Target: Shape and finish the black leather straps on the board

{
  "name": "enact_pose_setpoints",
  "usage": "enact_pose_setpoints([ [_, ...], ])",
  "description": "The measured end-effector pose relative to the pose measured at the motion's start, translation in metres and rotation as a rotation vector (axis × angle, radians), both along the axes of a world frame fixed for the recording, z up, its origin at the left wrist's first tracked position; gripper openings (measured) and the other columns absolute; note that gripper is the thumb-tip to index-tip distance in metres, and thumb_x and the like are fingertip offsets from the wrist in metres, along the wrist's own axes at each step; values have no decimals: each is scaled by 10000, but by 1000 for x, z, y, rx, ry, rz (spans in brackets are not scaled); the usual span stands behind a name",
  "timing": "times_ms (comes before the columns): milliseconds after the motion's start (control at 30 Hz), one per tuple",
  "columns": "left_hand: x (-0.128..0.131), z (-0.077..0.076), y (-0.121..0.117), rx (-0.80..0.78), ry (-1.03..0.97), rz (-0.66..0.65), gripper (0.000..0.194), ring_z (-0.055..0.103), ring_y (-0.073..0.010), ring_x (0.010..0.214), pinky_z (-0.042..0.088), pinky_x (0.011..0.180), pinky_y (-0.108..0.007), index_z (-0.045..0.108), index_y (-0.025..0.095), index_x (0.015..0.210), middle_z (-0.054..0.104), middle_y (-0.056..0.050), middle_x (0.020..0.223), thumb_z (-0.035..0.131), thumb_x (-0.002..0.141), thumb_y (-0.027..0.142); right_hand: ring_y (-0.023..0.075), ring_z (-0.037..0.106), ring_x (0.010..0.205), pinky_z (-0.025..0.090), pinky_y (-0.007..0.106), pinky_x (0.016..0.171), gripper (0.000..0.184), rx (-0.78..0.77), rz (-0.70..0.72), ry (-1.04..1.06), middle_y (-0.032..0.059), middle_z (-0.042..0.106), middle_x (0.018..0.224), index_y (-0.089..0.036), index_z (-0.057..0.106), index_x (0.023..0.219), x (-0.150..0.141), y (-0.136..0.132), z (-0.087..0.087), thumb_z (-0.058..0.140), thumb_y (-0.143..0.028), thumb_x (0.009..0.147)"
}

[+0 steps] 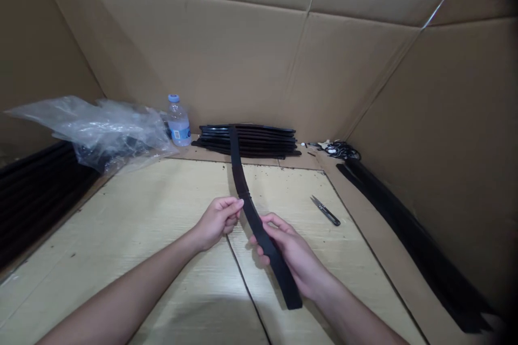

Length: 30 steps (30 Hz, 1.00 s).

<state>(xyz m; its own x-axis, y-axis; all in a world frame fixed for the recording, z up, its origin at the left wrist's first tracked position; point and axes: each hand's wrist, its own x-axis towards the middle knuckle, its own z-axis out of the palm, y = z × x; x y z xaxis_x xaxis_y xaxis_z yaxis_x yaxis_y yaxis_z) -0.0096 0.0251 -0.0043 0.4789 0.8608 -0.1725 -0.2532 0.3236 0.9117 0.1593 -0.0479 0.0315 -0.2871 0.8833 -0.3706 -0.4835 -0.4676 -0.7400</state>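
Observation:
A long black strip (253, 215) runs from the back stack down toward me, slightly curved, its near end raised over the table. My right hand (283, 245) is wrapped around its lower half, fingers beneath and thumb along the edge. At a seam or band across the strip's middle, my left hand (222, 215) is closed in a pinch at the left edge; whether it grips the strip itself or a small thread there is too fine to tell. Thread snips (326, 211) with dark handles lie on the table to the right of my hands.
A stack of black strips (263, 141) lies at the back. Left of it stand a water bottle (178, 123) and a clear plastic bag (117, 129) over more black strips (44, 188). To the right are a dark thread tangle (342, 149) and long black strips (408, 242). Cardboard walls (243, 53) enclose the table.

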Motion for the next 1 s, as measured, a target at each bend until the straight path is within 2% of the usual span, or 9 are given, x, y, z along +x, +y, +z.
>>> enact_pose_setpoints([
  [267,4,-2,-7,66,15,59,369,156,-29,381,85,365,-184,411,167,645,235,103,475,602,768,457,82,537,544,407,176,463,384,20,4,-79,8,592,721,-182,513,1051,3,2,-6,707,-264,730],
  [467,5,-3,-10,96,36,73,393,138,-25,361,79,363,-194,406,169,619,242,105,444,595,763,482,65,506,466,450,185,424,285,90,49,-217,-43,534,649,-165,538,883,-2,-4,-6,721,-297,709],
  [567,5,-5,-10,105,37,82,400,139,-25,355,76,363,-192,423,163,610,244,104,435,582,767,494,77,525,459,433,180,390,302,153,99,-257,-33,575,652,-174,507,888,-4,-2,-1,712,-310,713],
  [700,4,-6,-9,100,28,99,396,125,-26,364,85,363,-186,412,167,616,212,110,445,560,785,492,76,502,390,341,148,319,314,246,100,-309,-19,625,631,-184,468,841,-5,6,2,685,-379,727],
  [800,3,-6,-8,85,27,105,392,125,-29,375,87,367,-182,389,172,616,204,109,454,549,801,478,59,449,361,302,144,317,309,256,68,-299,-5,627,619,-186,457,805,-4,10,-3,516,-489,829],
  [867,3,-5,-6,72,26,97,384,129,-29,384,87,373,-182,386,171,619,205,106,463,546,811,462,53,446,382,308,151,343,320,243,51,-274,19,637,651,-175,469,795,-2,11,-6,457,-487,863],
  [1000,2,-6,-3,33,26,48,357,128,-31,396,84,383,-190,430,155,642,208,99,474,525,835,439,58,485,469,343,168,420,248,155,53,-162,40,638,710,-148,539,899,5,9,-7,593,-376,818],
])
